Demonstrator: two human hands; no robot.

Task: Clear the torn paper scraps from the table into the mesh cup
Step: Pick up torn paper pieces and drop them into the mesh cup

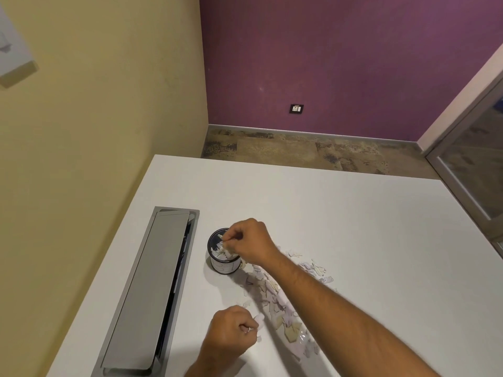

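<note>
A dark mesh cup (pixel 222 265) stands on the white table (pixel 353 227), partly filled with torn paper. My right hand (pixel 251 242) is over the cup's mouth, its fingertips pinching several scraps at the rim. A scatter of white and beige paper scraps (pixel 283 300) runs diagonally from beside the cup toward the near edge, partly hidden under my right forearm. My left hand (pixel 231 333) is curled near the lower end of the scatter and pinches a few small scraps.
A long grey metal cable hatch (pixel 152 289) is set into the table left of the cup, its lid slightly ajar. The yellow wall runs along the table's left side. Floor and a purple wall lie beyond the far edge.
</note>
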